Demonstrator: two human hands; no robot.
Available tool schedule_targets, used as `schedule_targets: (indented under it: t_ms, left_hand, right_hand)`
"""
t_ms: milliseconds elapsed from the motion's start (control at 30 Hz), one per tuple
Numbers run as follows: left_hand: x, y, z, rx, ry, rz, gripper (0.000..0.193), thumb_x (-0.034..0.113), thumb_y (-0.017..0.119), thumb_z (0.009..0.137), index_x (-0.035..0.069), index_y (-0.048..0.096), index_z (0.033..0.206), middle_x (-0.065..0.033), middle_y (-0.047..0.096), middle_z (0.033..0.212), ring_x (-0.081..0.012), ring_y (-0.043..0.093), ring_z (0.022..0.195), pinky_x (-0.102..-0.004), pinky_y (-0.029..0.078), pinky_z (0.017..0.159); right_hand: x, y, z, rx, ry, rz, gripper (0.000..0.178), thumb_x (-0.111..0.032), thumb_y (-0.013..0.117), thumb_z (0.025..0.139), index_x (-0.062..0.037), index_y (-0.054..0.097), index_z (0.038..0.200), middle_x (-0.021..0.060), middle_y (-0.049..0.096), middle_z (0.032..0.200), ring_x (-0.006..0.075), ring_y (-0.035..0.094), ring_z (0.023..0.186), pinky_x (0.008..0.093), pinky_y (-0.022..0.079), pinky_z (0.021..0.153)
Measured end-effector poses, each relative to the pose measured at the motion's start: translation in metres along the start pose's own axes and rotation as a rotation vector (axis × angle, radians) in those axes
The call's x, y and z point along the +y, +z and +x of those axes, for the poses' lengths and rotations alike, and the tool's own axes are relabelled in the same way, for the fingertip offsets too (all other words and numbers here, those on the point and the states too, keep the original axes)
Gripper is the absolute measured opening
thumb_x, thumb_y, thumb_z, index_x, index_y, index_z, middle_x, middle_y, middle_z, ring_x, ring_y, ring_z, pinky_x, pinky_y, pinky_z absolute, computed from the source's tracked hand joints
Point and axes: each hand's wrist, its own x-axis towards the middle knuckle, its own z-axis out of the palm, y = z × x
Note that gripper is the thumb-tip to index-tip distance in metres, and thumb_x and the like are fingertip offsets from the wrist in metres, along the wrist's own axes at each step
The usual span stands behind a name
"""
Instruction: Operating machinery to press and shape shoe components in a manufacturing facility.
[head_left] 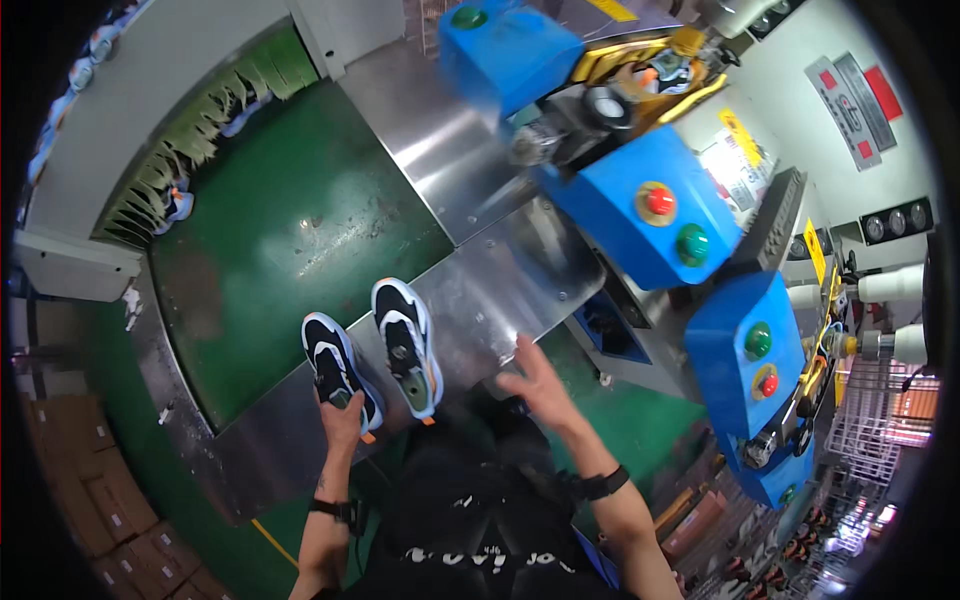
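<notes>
While your left hand (341, 418) closes its fingers around the heel end of the left shoe (340, 368), that black, white and blue sneaker lies sole-down on the steel table (480, 290), right at the edge where the metal meets the green conveyor belt (290, 240). Just beside it, a little further from you, sits the second shoe (406, 345) of the pair, same colours, with an orange tab at its heel; the two are close but not touching. Your right hand (537, 385) hangs over the near edge of the table with its fingers spread open, holding nothing, well to the right of the second shoe. You wear a dark band on each wrist. Beyond the table stands a machine with blue housings (640, 215), one carrying a red button (658, 201) and a green button (692, 243). More shoes show at the far left end of the belt, behind a fringe of green strips (215, 110). Cardboard boxes (95, 490) are stacked at your lower left.
</notes>
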Motion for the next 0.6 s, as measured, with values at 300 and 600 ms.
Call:
schedule_targets:
  t_ms: [300, 600]
  left_hand:
    - [0.015, -0.020, 0.000, -0.220, -0.108, -0.240, 0.062, 0.002, 0.069, 0.073, 0.004, 0.040, 0.127, -0.0065, 0.052, 0.109, -0.0173, 0.053, 0.096, -0.0305, 0.043, 0.084]
    - [0.120, -0.102, 0.052, -0.947, -0.144, -0.411, 0.059, 0.007, 0.061, 0.078, 0.000, 0.039, 0.132, -0.0143, 0.055, 0.119, -0.0278, 0.058, 0.106, -0.0409, 0.048, 0.094]
  right_hand:
    - [0.034, 0.149, 0.050, 0.144, -0.141, -0.273, 0.089, -0.010, 0.070, 0.069, 0.0035, 0.018, 0.141, 0.0245, 0.046, 0.128, 0.0321, 0.047, 0.120, 0.0363, 0.036, 0.102]
    - [-0.047, 0.117, -0.105, 0.075, -0.136, 0.586, 0.076, 0.000, 0.062, 0.072, 0.0015, 0.025, 0.139, 0.0135, 0.053, 0.111, 0.0176, 0.054, 0.096, 0.0287, 0.047, 0.081]
